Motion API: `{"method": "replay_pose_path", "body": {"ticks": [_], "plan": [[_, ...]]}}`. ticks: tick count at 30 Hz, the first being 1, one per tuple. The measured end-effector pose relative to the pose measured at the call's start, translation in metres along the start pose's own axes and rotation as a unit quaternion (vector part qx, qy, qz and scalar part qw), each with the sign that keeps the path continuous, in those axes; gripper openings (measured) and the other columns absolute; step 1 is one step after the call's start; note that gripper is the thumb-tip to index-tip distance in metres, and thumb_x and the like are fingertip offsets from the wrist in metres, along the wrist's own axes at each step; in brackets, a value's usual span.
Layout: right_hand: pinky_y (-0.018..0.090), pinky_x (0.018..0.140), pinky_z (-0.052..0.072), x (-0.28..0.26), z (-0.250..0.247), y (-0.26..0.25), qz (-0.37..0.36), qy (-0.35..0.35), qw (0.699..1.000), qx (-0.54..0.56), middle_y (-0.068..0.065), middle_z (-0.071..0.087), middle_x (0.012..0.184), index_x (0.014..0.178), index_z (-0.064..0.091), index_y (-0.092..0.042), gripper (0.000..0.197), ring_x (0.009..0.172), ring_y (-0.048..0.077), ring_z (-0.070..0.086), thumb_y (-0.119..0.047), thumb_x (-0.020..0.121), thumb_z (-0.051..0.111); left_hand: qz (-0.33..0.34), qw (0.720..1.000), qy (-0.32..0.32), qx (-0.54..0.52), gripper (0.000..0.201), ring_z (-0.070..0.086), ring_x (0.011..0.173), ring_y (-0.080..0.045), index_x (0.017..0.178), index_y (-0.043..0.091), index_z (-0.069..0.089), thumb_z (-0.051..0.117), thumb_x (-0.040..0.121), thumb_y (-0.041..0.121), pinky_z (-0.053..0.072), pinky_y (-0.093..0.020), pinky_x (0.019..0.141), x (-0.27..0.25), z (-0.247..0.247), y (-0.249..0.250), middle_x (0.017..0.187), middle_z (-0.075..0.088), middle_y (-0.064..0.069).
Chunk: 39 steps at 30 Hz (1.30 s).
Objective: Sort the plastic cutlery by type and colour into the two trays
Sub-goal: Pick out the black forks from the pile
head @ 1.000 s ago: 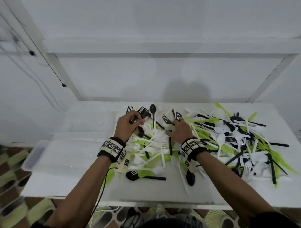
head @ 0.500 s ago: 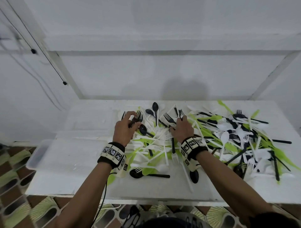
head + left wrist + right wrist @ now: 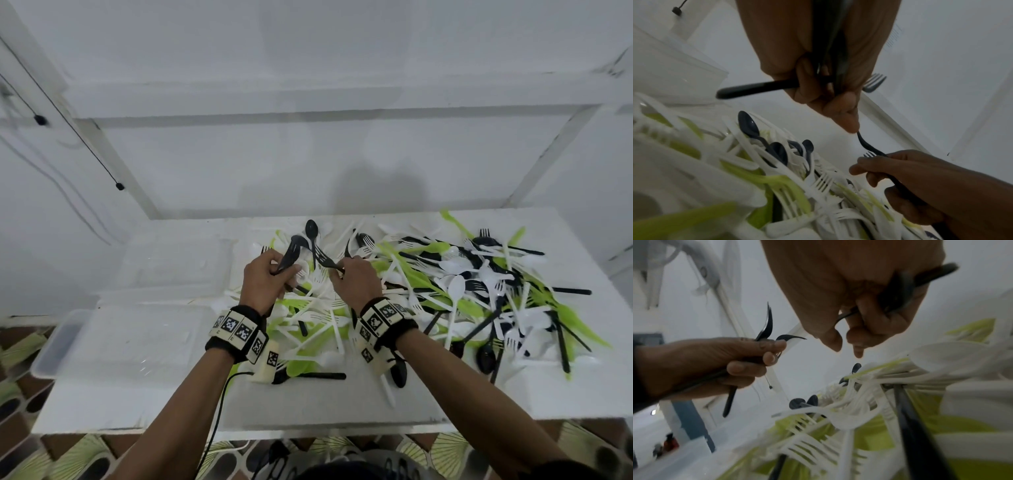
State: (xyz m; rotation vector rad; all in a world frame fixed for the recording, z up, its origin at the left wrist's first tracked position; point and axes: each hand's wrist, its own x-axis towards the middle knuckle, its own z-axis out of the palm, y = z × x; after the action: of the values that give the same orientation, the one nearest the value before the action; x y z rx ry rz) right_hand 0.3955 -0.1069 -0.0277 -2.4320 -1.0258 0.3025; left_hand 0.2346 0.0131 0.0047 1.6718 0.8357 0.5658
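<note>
Black forks (image 3: 291, 253) in both hands (raised)

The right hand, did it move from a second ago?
Yes. The right hand has lifted off the cutlery pile, where it lay flat, and shifted left toward the left hand, now pinching a black fork.

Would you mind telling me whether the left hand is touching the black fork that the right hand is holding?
Touching. The left wrist view shows a left hand fingertip meeting the end of the black fork held by the right hand.
</note>
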Motion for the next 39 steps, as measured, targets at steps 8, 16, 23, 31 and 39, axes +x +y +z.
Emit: {"method": "replay_pose_path", "body": {"ticks": [8, 16, 23, 31, 39], "plan": [[0.039, 0.081, 0.049, 0.019, -0.04, 0.037, 0.057, 0.034, 0.997, -0.039, 0.017, 0.058, 0.116, 0.108, 0.067, -0.003, 0.03, 0.098, 0.037, 0.063, -0.027, 0.101, 0.05, 0.03, 0.991, -0.122, 0.052, 0.022, 0.048, 0.045, -0.02, 0.086, 0.01, 0.056, 0.048, 0.105, 0.001, 0.043, -0.024, 0.05, 0.007, 0.01, -0.006, 0.085, 0.072, -0.004], [0.031, 0.073, 0.037, 0.02, -0.059, 0.102, 0.003, -0.08, 0.994, -0.074, 0.011, 0.061, 0.094, 0.114, 0.071, -0.007, 0.031, 0.094, 0.032, 0.06, -0.026, 0.09, 0.063, 0.046, 0.973, -0.153, 0.168, 0.05, 0.067, 0.088, -0.013, 0.079, 0.051, 0.07, 0.049, 0.091, 0.007, 0.054, -0.038, 0.082, 0.007, 0.029, -0.004, 0.093, 0.074, 0.001], [0.033, 0.074, 0.044, -0.006, -0.059, 0.093, -0.066, -0.004, 0.997, -0.034, 0.0, 0.054, 0.089, 0.125, 0.069, -0.019, 0.037, 0.092, 0.029, 0.061, -0.033, 0.091, 0.069, 0.166, 0.864, -0.221, 0.42, 0.038, 0.065, 0.103, -0.021, 0.128, 0.036, 0.07, 0.064, 0.094, 0.051, 0.045, -0.029, 0.073, -0.007, 0.084, -0.001, 0.11, 0.07, 0.002], [0.031, 0.078, 0.045, -0.006, -0.063, 0.105, -0.012, -0.103, 0.992, -0.066, 0.009, 0.067, 0.11, 0.124, 0.07, -0.021, 0.04, 0.107, 0.028, 0.062, -0.037, 0.087, 0.072, 0.119, 0.808, -0.227, 0.53, 0.037, 0.066, 0.092, -0.023, 0.103, 0.027, 0.073, 0.072, 0.082, 0.058, 0.046, -0.031, 0.067, -0.014, 0.071, -0.025, 0.094, 0.071, 0.0], [0.034, 0.068, 0.048, 0.008, -0.08, 0.11, 0.032, -0.051, 0.994, -0.087, 0.006, 0.064, 0.084, 0.082, 0.066, -0.015, 0.01, 0.086, 0.031, 0.064, -0.021, 0.09, 0.063, 0.082, 0.818, -0.181, 0.54, 0.023, 0.066, 0.101, -0.028, 0.103, 0.027, 0.073, 0.071, 0.085, 0.041, 0.051, -0.036, 0.077, -0.013, 0.043, -0.04, 0.102, 0.071, -0.002]]}}
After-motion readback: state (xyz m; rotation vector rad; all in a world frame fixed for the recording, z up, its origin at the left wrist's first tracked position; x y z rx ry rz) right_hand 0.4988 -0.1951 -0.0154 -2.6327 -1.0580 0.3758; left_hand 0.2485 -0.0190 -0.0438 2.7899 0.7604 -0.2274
